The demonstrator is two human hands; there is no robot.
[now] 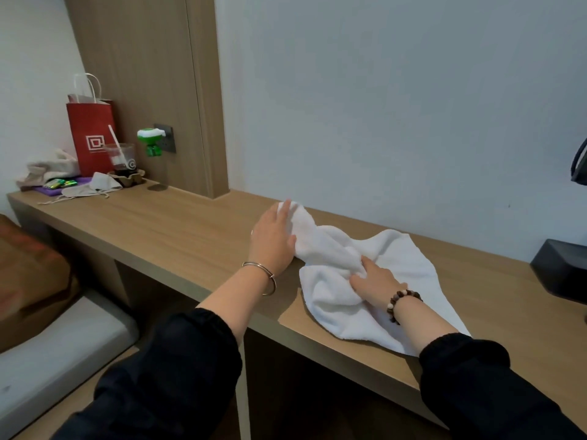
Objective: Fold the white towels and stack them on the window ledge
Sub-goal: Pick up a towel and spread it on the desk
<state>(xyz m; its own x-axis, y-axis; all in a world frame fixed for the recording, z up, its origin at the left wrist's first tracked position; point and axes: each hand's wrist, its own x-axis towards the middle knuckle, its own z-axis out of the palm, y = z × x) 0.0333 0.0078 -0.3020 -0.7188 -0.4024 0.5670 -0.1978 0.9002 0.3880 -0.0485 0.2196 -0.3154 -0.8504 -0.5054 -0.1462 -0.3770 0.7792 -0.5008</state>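
Note:
A crumpled white towel (400,265) lies spread on the long wooden ledge (178,230) against the wall. My left hand (273,239) rests with straight fingers on the towel's far left corner, its palm on the wood beside it. My right hand (374,284) lies on the bunched middle of the towel, fingers curled into the cloth and pinching a fold. The towel's near right part runs under my right forearm and reaches the ledge's front edge.
At the ledge's far left stand a red paper bag (90,138), a plastic cup with a straw (122,160), loose cloths (50,169) and a purple item. A green plug-in device (151,141) sits in the wall socket. A black box (562,268) stands at the right. A bed lies lower left.

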